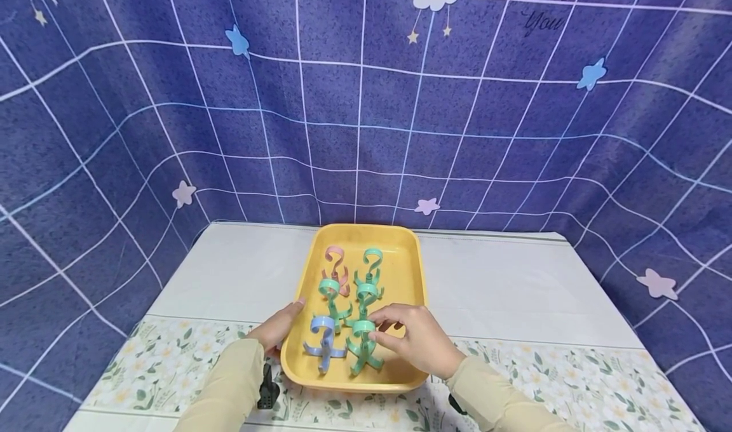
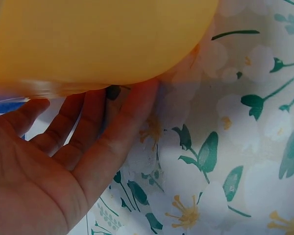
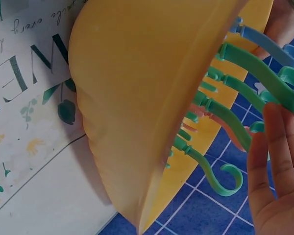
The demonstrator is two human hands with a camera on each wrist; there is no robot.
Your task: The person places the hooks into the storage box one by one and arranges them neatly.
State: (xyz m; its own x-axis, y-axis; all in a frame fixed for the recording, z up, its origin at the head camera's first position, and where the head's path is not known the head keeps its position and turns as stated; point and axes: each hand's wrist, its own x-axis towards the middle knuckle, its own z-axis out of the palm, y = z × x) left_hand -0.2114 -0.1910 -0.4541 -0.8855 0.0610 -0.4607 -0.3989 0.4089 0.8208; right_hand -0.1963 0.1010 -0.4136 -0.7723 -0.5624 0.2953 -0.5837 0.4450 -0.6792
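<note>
A yellow tray (image 1: 394,273) on the table holds several multi-prong hanging hooks: a pink one (image 1: 335,270), a blue one (image 1: 325,346) and several green ones. My right hand (image 1: 420,340) is over the tray's near right part, its thumb and fingertips pinching the curved top of the nearest green hanging hook (image 1: 365,354). In the right wrist view, that green hook (image 3: 264,73) passes behind the fingers, so the exact contact is partly hidden. My left hand (image 1: 279,327) rests against the tray's left side, fingers fairly straight along the outer wall (image 2: 103,44).
A white table surface (image 1: 503,279) lies behind and beside the tray, with a floral-print strip (image 1: 189,349) along the front. A blue-purple gridded curtain (image 1: 343,101) with stars closes off the back and both sides.
</note>
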